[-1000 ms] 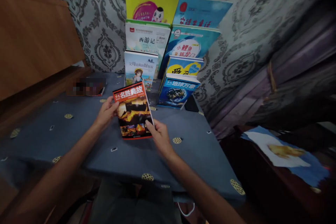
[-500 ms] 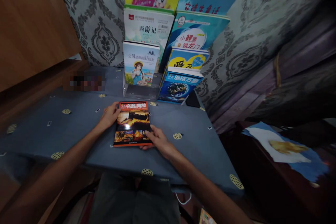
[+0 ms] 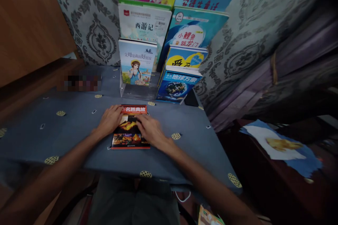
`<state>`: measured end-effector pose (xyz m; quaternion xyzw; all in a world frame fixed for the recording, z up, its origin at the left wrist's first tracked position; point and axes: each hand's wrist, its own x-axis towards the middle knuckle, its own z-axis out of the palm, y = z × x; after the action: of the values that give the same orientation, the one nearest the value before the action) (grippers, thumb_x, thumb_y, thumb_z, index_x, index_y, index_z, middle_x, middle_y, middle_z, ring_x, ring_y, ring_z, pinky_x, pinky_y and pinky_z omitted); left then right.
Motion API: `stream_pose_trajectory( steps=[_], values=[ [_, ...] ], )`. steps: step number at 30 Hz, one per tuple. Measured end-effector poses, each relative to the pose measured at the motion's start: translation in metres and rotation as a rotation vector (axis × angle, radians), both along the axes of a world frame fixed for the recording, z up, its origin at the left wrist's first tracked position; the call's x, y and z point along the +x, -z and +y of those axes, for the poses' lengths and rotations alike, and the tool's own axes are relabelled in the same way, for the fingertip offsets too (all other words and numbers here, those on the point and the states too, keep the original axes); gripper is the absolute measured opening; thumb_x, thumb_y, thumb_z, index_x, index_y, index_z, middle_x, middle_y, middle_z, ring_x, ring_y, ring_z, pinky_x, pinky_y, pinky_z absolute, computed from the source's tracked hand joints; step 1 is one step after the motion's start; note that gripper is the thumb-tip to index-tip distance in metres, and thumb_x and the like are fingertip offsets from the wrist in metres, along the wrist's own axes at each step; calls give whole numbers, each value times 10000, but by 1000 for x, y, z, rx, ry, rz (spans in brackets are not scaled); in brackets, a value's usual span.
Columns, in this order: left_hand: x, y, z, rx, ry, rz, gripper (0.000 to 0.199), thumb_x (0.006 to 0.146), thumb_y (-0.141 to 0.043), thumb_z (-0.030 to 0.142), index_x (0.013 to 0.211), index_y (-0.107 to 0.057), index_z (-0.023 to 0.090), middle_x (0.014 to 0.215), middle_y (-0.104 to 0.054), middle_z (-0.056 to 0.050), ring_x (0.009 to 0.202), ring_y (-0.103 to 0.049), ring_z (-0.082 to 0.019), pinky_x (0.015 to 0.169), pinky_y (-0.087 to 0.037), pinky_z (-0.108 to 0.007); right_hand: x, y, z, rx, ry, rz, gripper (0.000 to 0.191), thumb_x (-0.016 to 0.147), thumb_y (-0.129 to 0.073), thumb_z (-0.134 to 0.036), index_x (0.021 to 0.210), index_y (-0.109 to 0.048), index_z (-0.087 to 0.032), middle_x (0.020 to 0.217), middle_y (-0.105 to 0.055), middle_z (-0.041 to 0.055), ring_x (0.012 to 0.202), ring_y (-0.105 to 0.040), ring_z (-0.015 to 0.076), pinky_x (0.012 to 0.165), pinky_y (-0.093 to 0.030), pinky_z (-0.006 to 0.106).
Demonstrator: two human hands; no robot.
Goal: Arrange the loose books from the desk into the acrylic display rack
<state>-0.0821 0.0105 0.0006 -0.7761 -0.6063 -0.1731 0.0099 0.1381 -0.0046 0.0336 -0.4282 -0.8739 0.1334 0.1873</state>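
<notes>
A book with a black and orange cover [image 3: 130, 140] lies on the blue-grey tablecloth, its cover up and its white title at the far end. My left hand [image 3: 111, 117] rests on its upper left edge, fingers stretched out flat. Across the upper right part of the cover lies my right hand [image 3: 151, 129], its fingers spread and pointing to the left. Neither hand is wrapped round the book. Parts of the cover picture and of the book's right edge are hidden under the right hand.
Behind the book stands a clear rack [image 3: 137, 92] with several books in two columns, a blue globe book [image 3: 175, 91] lowest at right. A dark flat object [image 3: 191, 99] lies beside it. A wooden cabinet [image 3: 31, 24] rises at left. Cloths [image 3: 277, 147] lie at right.
My hands have let go of the book's side edges and moved onto its cover. The right hand has moved up and left. The book lies flat on the table.
</notes>
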Motion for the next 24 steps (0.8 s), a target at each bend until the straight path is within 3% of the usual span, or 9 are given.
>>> stream_pose_trajectory(
  steps=[3,8,17,24],
  values=[
    [0,0,-4,26,12,44,406,992,-323,263,1264,-604,157,1345,-619,-166,1206,-574,-302,997,-472,-486,-29,9,13,15,-175,-5,369,990,-447,-169,1338,-568,-143,1376,-631,156,1300,-570,236,1101,-436,420],
    [-2,1,-6,25,21,70,386,980,-359,241,1274,-597,166,1376,-611,-155,1253,-555,-301,992,-477,-464,-45,27,33,-2,-192,-38,421,1011,-436,-189,1424,-475,-116,1488,-526,183,1424,-447,231,1216,-266,492],
    [0,5,-2,8,-15,91,398,972,-379,236,1295,-587,132,1393,-602,-158,1266,-535,-320,1000,-468,-490,13,43,66,-49,26,75,388,1007,-419,-192,1364,-568,-161,1451,-575,150,1404,-479,242,1204,-262,514],
    [-2,8,5,60,69,91,378,980,-387,235,1263,-619,138,1364,-622,-165,1371,-467,-311,1059,-438,-494,27,57,82,-77,5,244,410,962,-414,-131,1309,-615,-214,1374,-649,81,1329,-556,210,1182,-330,471]
  ],
)
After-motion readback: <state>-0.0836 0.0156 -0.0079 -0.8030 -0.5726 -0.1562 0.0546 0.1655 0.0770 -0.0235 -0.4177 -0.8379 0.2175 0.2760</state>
